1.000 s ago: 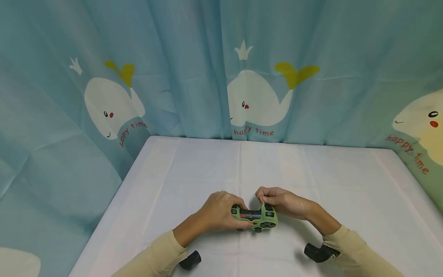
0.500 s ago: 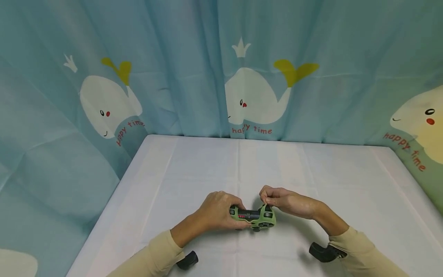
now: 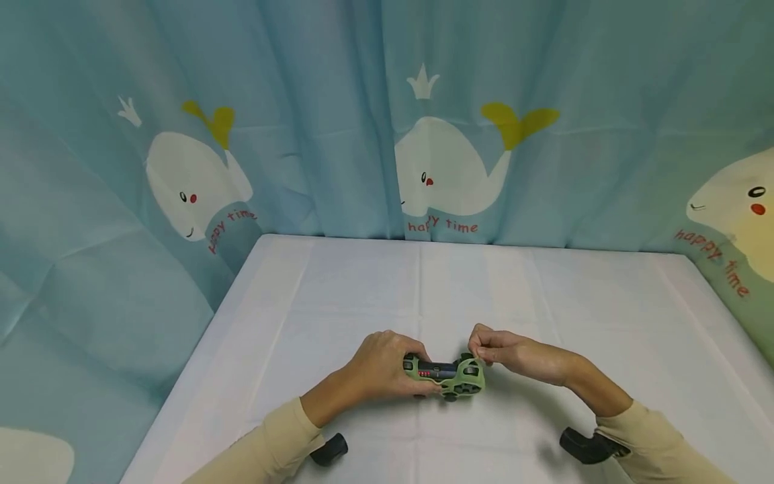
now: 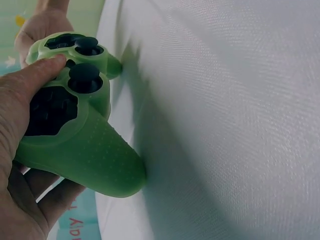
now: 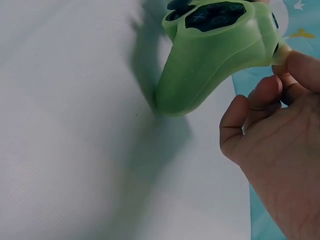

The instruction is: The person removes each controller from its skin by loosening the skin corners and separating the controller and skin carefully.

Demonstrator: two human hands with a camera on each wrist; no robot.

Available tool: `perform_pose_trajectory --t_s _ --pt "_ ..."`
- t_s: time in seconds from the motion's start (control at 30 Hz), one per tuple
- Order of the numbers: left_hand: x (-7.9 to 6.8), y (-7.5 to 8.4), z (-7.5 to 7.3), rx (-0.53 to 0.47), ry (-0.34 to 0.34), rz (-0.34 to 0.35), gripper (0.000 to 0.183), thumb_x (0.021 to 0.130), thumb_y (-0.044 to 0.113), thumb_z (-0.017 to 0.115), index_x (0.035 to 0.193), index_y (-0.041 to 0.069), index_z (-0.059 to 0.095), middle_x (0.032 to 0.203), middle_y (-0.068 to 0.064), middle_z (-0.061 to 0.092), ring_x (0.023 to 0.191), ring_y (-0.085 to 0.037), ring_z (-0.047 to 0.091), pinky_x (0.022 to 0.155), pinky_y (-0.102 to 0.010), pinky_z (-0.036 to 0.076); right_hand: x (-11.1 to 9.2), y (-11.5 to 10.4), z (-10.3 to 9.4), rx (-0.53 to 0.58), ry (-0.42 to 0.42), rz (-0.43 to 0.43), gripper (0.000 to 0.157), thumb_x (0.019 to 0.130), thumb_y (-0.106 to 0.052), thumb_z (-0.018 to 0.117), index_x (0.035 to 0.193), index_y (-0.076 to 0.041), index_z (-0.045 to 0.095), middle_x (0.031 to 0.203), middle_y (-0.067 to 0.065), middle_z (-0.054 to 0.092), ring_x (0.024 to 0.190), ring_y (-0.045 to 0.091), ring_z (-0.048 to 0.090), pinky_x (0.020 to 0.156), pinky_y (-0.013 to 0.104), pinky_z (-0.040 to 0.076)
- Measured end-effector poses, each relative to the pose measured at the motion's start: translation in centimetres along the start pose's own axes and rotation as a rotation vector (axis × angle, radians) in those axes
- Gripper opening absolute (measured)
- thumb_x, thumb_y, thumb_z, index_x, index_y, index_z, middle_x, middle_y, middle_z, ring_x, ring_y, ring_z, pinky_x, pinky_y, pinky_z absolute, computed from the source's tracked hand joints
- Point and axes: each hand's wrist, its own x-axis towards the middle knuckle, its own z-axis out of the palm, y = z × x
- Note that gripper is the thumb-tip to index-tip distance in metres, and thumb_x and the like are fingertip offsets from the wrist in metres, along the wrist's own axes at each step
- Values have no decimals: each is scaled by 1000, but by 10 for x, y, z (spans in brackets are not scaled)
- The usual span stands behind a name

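A black game controller [image 3: 437, 370] in a green silicone cover [image 4: 107, 152] is held just over the table, red lights showing along its top edge. My left hand [image 3: 383, 368] grips its left half, thumb lying across the button face and fingers behind. At the other end, my right hand [image 3: 514, 353] pinches the edge of the green cover between thumb and forefinger. That edge is pulled out a little from the controller body in the right wrist view, by the right hand [image 5: 280, 135]. Black buttons and a thumbstick [image 4: 84, 75] show through the cover's openings.
A white cloth covers the table [image 3: 338, 289]. Behind and to the left hangs a blue curtain [image 3: 326, 168] printed with whales. A black wrist device [image 3: 589, 446] sits under the right sleeve, and a similar black piece [image 3: 330, 450] by the left sleeve.
My right hand has moved to the right along the controller's top, still pinching the cover's edge. The left hand and controller have stayed nearly in place.
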Motion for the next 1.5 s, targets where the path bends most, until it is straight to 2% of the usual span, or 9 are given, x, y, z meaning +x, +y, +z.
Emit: perform_pose_trajectory --t_s 0.27,0.43,0.67,0.87,1.03,1.17,1.33,1.5 --pt "0 0 0 -15 1 -14 31 71 53 90 87 29 79 75 20 66 61 6 50 53 -18 38 -6 -2 1 -20 -1 20 29 111 -24 42 103 3 50 97 11 36 94 24 39 80 39 32" --pt "0 1 1 -26 -32 -34 32 72 54 89 87 28 78 71 22 63 59 5 48 53 -19 38 -12 -3 7 -34 13 48 28 111 -25 41 106 1 49 101 13 39 98 28 40 81 40 32" --pt "-4 0 4 -30 -38 -15 30 74 53 86 84 27 76 67 24 57 54 6 44 47 -17 35 -17 10 22 -42 110 -86 17 111 -14 42 110 0 52 105 13 45 96 29 44 79 36 40" --pt "-2 0 0 -38 -24 -7 29 74 53 87 84 27 76 70 23 59 57 5 47 49 -19 36 -15 22 30 -35 310 -215 13 106 -3 52 108 0 64 96 10 57 88 20 53 76 35 46" --pt "1 -2 -3 -41 -24 -40 29 73 53 88 85 28 77 69 24 59 56 3 45 50 -21 36 -10 18 37 -220 502 -284 12 99 -3 66 100 -13 72 83 2 59 73 14 53 64 31 45" --pt "3 -3 -4 -56 -27 -52 29 73 53 88 86 29 77 69 24 59 55 3 45 50 -21 37 -9 11 40 -362 593 -301 17 94 -2 71 98 -18 75 84 -6 63 71 13 55 62 28 46" --pt "3 -3 -4 -61 -35 -62 29 73 52 88 86 29 77 69 25 58 57 2 48 51 -22 38 -11 5 40 -519 587 -299 20 96 -3 70 105 -21 76 91 -13 63 77 9 57 68 27 49" --pt "2 -3 -2 -63 -49 -61 29 73 53 87 87 29 77 71 24 59 59 3 49 52 -22 38 -14 -1 39 -572 533 -212 20 98 -8 67 107 -24 74 96 -17 62 83 7 57 75 28 49"
